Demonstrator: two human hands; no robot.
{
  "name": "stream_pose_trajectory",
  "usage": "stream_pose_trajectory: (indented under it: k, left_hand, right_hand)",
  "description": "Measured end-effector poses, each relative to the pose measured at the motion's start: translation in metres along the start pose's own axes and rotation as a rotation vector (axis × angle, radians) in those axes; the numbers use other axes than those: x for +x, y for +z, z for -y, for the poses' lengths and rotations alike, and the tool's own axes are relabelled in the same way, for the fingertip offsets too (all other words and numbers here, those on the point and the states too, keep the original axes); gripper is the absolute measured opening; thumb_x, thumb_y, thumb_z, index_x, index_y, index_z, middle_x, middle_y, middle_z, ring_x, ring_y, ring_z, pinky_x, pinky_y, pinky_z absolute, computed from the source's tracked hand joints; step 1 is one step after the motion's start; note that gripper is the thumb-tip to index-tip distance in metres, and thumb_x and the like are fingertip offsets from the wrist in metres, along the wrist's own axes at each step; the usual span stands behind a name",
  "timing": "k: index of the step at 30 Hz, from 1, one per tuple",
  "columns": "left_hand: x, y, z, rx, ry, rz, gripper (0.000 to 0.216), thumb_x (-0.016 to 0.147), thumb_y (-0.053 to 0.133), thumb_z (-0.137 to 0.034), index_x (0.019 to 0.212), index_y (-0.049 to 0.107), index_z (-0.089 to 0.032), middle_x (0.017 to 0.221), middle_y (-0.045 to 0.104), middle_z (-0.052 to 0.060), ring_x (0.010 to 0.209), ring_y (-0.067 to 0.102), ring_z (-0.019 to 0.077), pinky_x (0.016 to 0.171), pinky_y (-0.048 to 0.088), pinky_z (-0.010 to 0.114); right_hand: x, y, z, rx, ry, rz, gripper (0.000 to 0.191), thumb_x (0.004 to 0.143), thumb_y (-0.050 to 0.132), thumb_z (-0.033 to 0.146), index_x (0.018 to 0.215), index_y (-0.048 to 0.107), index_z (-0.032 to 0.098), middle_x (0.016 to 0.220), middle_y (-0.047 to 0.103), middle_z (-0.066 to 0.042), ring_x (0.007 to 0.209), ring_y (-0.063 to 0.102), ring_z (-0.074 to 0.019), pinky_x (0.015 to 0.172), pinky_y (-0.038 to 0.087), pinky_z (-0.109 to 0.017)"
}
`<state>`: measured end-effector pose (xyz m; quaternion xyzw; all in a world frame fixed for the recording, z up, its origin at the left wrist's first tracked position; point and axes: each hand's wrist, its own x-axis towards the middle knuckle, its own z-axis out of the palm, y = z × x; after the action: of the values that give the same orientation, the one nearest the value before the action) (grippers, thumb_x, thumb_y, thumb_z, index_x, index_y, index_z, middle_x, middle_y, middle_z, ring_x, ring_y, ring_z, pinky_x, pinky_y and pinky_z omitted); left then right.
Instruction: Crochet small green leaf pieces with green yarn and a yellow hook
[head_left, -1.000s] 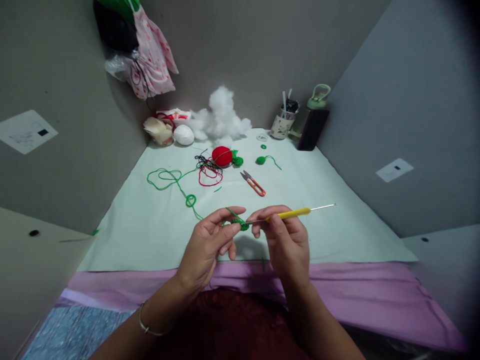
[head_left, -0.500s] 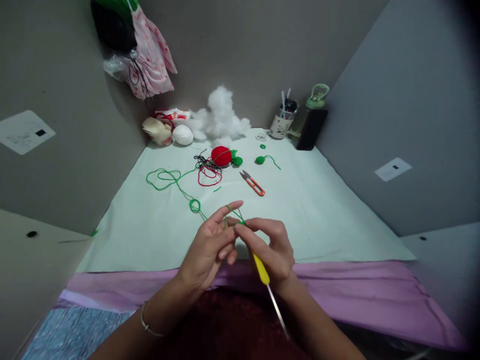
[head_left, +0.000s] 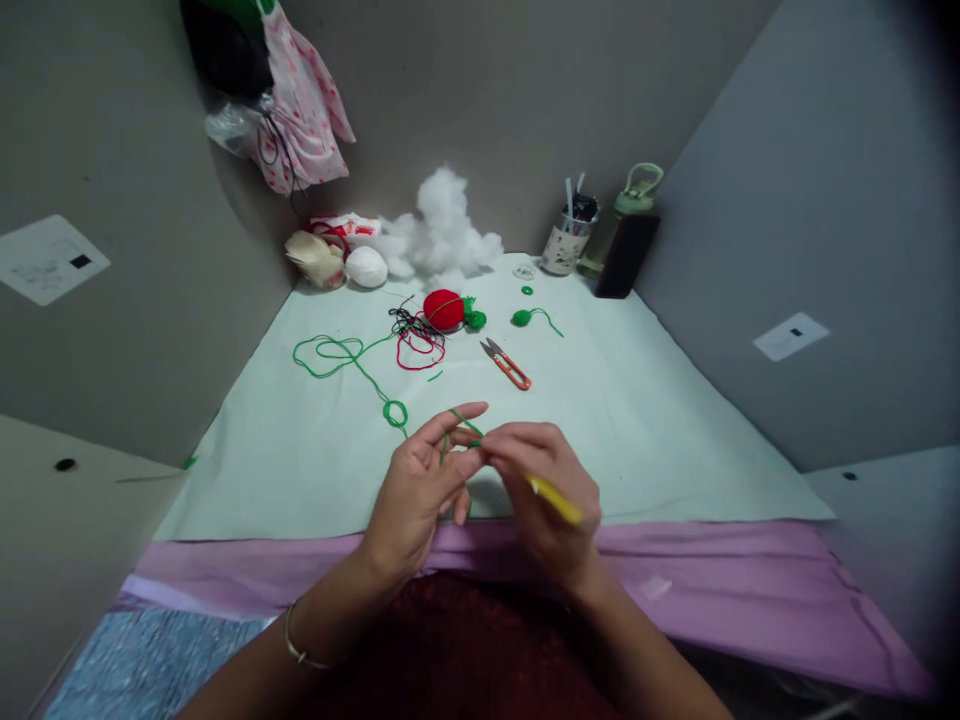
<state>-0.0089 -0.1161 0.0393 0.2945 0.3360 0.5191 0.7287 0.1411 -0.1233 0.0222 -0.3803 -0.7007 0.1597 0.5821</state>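
Green yarn (head_left: 466, 423) runs over the raised index finger of my left hand (head_left: 421, 482), whose thumb pinches the green work near the other hand's fingertips. My right hand (head_left: 551, 490) is closed around a crochet hook (head_left: 556, 500) with a yellow handle; its tip is hidden at the yarn. The strand trails from my left hand to a small loop (head_left: 395, 413) and looser coils (head_left: 330, 356) on the pale cloth (head_left: 660, 440). Thread snips (head_left: 506, 364) with orange handles lie beyond my hands.
Farther back sit a red ball (head_left: 444, 310) with green crochet pieces (head_left: 474, 317), tangled black and red yarn (head_left: 416, 335), and a small green piece (head_left: 522, 318) with a tail. White stuffing (head_left: 446, 235), a pen cup (head_left: 568, 245), a phone (head_left: 627, 256) and a bottle (head_left: 637, 190) line the back wall.
My right hand has turned and shifted slightly right, tilting the hook's yellow handle flatter. My left hand stays nearly in place with the yarn over its finger.
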Motion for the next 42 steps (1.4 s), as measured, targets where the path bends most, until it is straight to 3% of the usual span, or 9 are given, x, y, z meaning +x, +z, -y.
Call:
stream_pose_trajectory:
  k: [3, 6, 9, 12, 21, 27, 37, 40, 42]
  left_hand:
    - [0.004, -0.004, -0.003, -0.107, -0.13, 0.054, 0.038, 0.082, 0.087, -0.022, 0.119, 0.079, -0.016, 0.067, 0.049, -0.008, 0.041, 0.022, -0.0027, 0.036, 0.034, 0.009]
    - [0.006, -0.006, -0.008, -0.194, -0.144, 0.043, 0.029, 0.079, 0.088, -0.018, 0.108, 0.082, -0.013, 0.062, 0.04, -0.01, 0.042, 0.021, -0.0025, 0.036, 0.03, 0.007]
    - [0.004, -0.004, -0.008, -0.143, -0.065, 0.014, 0.028, 0.078, 0.088, -0.017, 0.106, 0.082, -0.017, 0.074, 0.055, -0.006, 0.041, 0.028, -0.0043, 0.038, 0.035, 0.008]
    - [0.0, -0.001, -0.003, -0.024, -0.002, 0.02, 0.029, 0.081, 0.087, -0.02, 0.11, 0.081, -0.021, 0.092, 0.066, -0.002, 0.043, 0.036, -0.0039, 0.043, 0.045, 0.012]
    - [0.0, -0.003, -0.004, 0.082, 0.052, -0.015, 0.026, 0.082, 0.085, -0.024, 0.108, 0.082, -0.021, 0.092, 0.063, -0.002, 0.044, 0.037, -0.0027, 0.045, 0.048, 0.016]
    - [-0.001, -0.003, -0.004, 0.132, 0.092, -0.037, 0.027, 0.081, 0.084, -0.022, 0.108, 0.082, -0.023, 0.092, 0.062, -0.002, 0.045, 0.04, -0.0016, 0.045, 0.047, 0.016]
    - [-0.002, -0.004, -0.002, 0.141, 0.12, -0.05, 0.038, 0.081, 0.087, -0.023, 0.118, 0.079, -0.026, 0.088, 0.062, -0.004, 0.048, 0.049, -0.0004, 0.047, 0.046, 0.014]
    - [0.001, -0.003, -0.008, -0.048, -0.06, 0.028, 0.046, 0.079, 0.088, -0.022, 0.124, 0.077, -0.021, 0.075, 0.056, -0.006, 0.043, 0.032, -0.0017, 0.042, 0.041, 0.013]
    - [0.003, -0.004, -0.012, -0.129, -0.141, 0.056, 0.043, 0.08, 0.087, -0.019, 0.122, 0.077, -0.017, 0.064, 0.045, -0.01, 0.043, 0.025, -0.0014, 0.04, 0.036, 0.01]
  right_hand:
    - [0.0, -0.003, 0.002, -0.113, -0.094, 0.004, 0.034, 0.094, 0.068, 0.009, 0.117, 0.079, 0.032, 0.107, 0.078, -0.007, 0.095, 0.072, -0.0218, 0.077, 0.061, -0.037]
    - [0.005, -0.004, 0.0, 0.149, 0.109, -0.123, 0.025, 0.099, 0.063, 0.013, 0.107, 0.08, 0.029, 0.091, 0.075, -0.003, 0.079, 0.068, -0.0169, 0.07, 0.057, -0.033]
    - [0.01, -0.002, -0.004, 0.436, 0.297, -0.142, 0.017, 0.101, 0.063, 0.022, 0.098, 0.079, 0.026, 0.086, 0.072, -0.001, 0.069, 0.063, -0.0138, 0.063, 0.052, -0.03]
    - [0.01, 0.001, -0.007, 0.464, 0.353, -0.068, 0.014, 0.099, 0.067, 0.026, 0.097, 0.08, 0.025, 0.09, 0.075, -0.003, 0.074, 0.064, -0.0147, 0.068, 0.054, -0.03]
    - [0.012, 0.001, -0.006, 0.636, 0.459, -0.093, 0.017, 0.102, 0.063, 0.032, 0.095, 0.076, 0.023, 0.091, 0.079, -0.003, 0.07, 0.067, -0.0135, 0.066, 0.055, -0.029]
    - [0.009, -0.005, 0.0, 0.435, 0.332, -0.057, 0.019, 0.105, 0.056, 0.024, 0.101, 0.075, 0.025, 0.096, 0.077, -0.003, 0.075, 0.069, -0.0148, 0.071, 0.058, -0.032]
    - [-0.006, 0.001, -0.007, -0.252, -0.273, 0.05, 0.044, 0.095, 0.066, 0.01, 0.135, 0.068, 0.029, 0.113, 0.077, -0.011, 0.099, 0.074, -0.0235, 0.078, 0.062, -0.037]
    - [-0.006, 0.001, -0.008, -0.233, -0.264, 0.022, 0.042, 0.094, 0.069, 0.012, 0.132, 0.072, 0.032, 0.111, 0.076, -0.009, 0.1, 0.073, -0.0234, 0.078, 0.062, -0.036]
    - [-0.002, 0.0, -0.006, -0.054, -0.112, -0.034, 0.034, 0.098, 0.063, 0.013, 0.124, 0.075, 0.032, 0.105, 0.076, -0.006, 0.093, 0.071, -0.0209, 0.076, 0.06, -0.036]
